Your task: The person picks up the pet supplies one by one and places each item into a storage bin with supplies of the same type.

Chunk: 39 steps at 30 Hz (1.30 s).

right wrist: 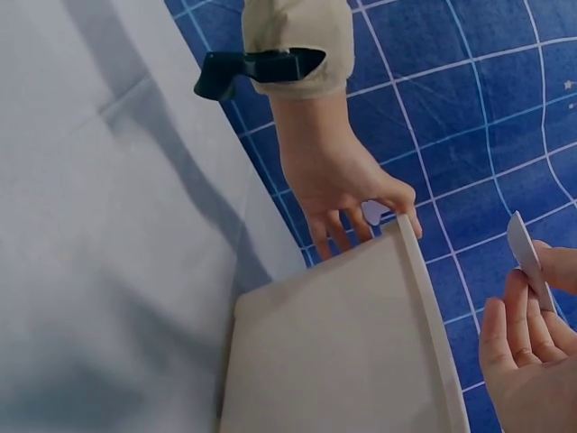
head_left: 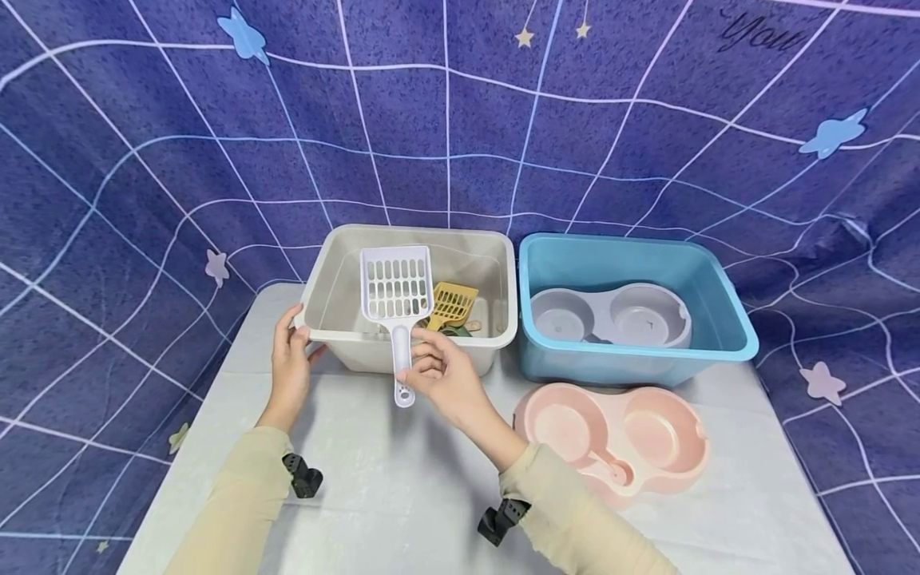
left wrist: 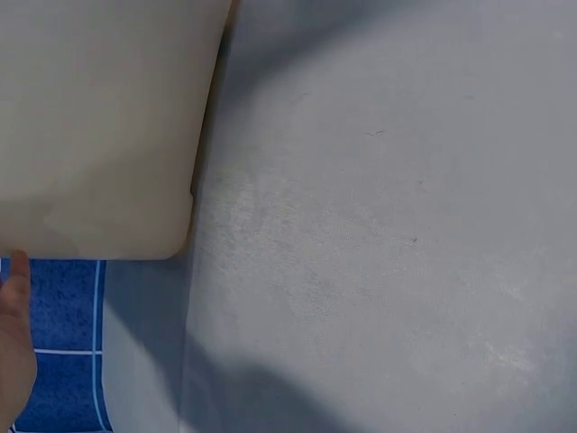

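Note:
My right hand (head_left: 451, 375) pinches the handle of a pale lavender litter scoop (head_left: 400, 329), raised over the front of a beige litter box (head_left: 345, 342). Its slotted head points toward the back, above the box's inside. At the box's front left corner, my left hand (head_left: 289, 367) grips the rim, thumb over the edge and fingers along the outer wall. The right wrist view shows that grip, with the scoop's handle (right wrist: 525, 248) edge-on. Inside the box lies a yellow slotted scoop (head_left: 460, 300) beside small items, partly hidden by the lavender scoop.
To the right stands a blue litter box (head_left: 640, 359) with a grey double bowl (head_left: 602, 307) inside. In front of it lies a pink double bowl (head_left: 611, 415) with a small pink spoon (head_left: 616, 471). A dark blue patterned curtain (head_left: 474, 112) rises behind the table (head_left: 374, 479).

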Each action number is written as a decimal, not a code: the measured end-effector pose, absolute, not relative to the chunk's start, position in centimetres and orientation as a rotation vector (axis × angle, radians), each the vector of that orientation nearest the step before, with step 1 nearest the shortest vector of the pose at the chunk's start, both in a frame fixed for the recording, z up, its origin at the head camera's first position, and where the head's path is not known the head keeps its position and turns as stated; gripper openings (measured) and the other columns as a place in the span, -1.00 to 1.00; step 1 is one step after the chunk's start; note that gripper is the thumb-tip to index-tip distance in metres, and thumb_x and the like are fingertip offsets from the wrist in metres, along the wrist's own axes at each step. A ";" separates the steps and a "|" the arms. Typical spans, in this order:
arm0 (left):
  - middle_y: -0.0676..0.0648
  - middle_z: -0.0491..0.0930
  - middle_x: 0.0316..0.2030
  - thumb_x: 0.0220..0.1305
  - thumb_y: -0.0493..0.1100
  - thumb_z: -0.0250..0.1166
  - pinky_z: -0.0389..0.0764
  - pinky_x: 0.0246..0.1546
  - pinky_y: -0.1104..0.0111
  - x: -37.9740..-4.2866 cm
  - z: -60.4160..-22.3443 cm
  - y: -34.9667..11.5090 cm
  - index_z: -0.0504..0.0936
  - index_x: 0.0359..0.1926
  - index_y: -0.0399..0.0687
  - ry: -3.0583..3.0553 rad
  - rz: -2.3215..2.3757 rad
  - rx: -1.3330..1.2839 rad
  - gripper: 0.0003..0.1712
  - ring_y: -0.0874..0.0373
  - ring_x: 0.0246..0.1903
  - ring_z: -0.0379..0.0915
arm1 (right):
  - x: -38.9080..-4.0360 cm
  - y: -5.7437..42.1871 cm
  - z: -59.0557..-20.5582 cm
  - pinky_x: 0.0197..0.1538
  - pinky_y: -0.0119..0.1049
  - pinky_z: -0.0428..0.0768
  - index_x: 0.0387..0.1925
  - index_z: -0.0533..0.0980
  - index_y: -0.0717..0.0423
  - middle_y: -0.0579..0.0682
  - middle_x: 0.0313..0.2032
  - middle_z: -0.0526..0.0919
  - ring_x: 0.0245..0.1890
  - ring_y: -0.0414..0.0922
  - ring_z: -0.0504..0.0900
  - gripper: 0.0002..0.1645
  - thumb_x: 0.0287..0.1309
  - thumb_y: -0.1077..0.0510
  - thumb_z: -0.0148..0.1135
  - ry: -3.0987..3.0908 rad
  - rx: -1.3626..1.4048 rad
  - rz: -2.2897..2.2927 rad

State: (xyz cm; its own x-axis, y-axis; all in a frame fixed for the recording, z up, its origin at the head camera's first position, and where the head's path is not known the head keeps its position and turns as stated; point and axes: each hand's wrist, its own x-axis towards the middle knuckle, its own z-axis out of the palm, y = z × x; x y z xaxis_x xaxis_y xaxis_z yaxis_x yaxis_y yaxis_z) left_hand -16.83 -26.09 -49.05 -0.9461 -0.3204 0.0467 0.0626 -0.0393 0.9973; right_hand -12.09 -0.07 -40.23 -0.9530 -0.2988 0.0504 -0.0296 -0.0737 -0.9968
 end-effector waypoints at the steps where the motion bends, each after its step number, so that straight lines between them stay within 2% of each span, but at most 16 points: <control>1: -0.03 0.28 0.16 0.59 -0.17 -0.23 0.36 0.31 -0.02 -16.8 -49.0 -26.1 0.16 0.47 0.15 -1.973 -2.069 0.273 -0.49 0.13 0.12 0.32 | -12.2 -0.1 -40.1 -0.29 -0.57 0.48 0.30 0.35 0.37 0.20 -0.11 0.62 -0.36 -0.29 0.50 -0.28 0.05 0.50 0.31 2.005 -0.359 -2.144; 10: -0.07 0.26 0.20 0.58 -0.16 -0.22 0.37 0.31 -0.02 -16.9 -49.1 -26.0 0.17 0.47 0.18 -1.982 -2.064 0.263 -0.49 -0.03 0.21 0.27 | -13.7 0.0 -39.3 -0.35 -0.59 0.43 0.29 0.36 0.41 0.23 -0.08 0.62 -0.40 -0.30 0.42 -0.29 0.07 0.50 0.31 2.018 -0.341 -2.147; 15: -0.10 0.23 0.24 0.58 -0.17 -0.22 0.36 0.31 -0.03 -16.9 -49.1 -26.0 0.17 0.47 0.17 -1.988 -2.055 0.276 -0.48 0.01 0.20 0.27 | -14.5 0.0 -39.2 -0.34 -0.58 0.48 0.30 0.36 0.39 0.24 -0.05 0.62 -0.38 -0.30 0.47 -0.27 0.06 0.49 0.33 2.024 -0.329 -2.137; 21: -0.06 0.26 0.19 0.57 -0.20 -0.23 0.33 0.32 -0.06 -17.0 -49.0 -25.9 0.15 0.49 0.11 -1.964 -2.081 0.279 -0.47 0.02 0.19 0.27 | -15.4 -0.2 -38.9 -0.35 -0.58 0.48 0.31 0.36 0.36 0.23 -0.06 0.63 -0.39 -0.31 0.48 -0.26 0.06 0.47 0.35 2.061 -0.311 -2.105; 30: -0.03 0.27 0.16 0.58 -0.19 -0.24 0.36 0.31 -0.02 -17.0 -49.2 -26.1 0.14 0.49 0.11 -1.973 -2.087 0.284 -0.48 0.21 0.09 0.32 | -16.8 -0.3 -38.8 -0.30 -0.56 0.55 0.33 0.33 0.37 0.22 -0.05 0.66 -0.36 -0.29 0.53 -0.24 0.08 0.42 0.38 2.133 -0.303 -2.032; 35: 0.02 0.28 0.13 0.58 -0.17 -0.23 0.40 0.29 0.01 -16.9 -49.2 -26.1 0.16 0.48 0.13 -1.984 -2.068 0.281 -0.49 0.20 0.09 0.32 | -17.4 -0.4 -38.9 -0.31 -0.58 0.52 0.33 0.34 0.37 0.22 -0.06 0.67 -0.37 -0.30 0.50 -0.24 0.08 0.44 0.37 2.131 -0.320 -2.030; 39: 0.02 0.28 0.14 0.58 -0.16 -0.23 0.39 0.30 0.00 -16.9 -49.1 -26.1 0.17 0.47 0.16 -1.991 -2.060 0.281 -0.49 0.11 0.14 0.31 | -17.7 -0.5 -39.0 -0.33 -0.58 0.51 0.33 0.35 0.34 0.20 -0.06 0.67 -0.36 -0.29 0.49 -0.26 0.09 0.43 0.37 2.156 -0.329 -2.003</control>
State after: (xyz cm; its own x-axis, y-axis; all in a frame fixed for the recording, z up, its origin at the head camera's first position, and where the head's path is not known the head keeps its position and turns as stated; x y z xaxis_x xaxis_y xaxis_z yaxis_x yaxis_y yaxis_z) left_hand -16.88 -26.10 -49.14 -0.9470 -0.3185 0.0423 0.0531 -0.0252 0.9983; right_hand -17.66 -0.48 -39.02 -0.9594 -0.2816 0.0186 -0.0393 0.0681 -0.9969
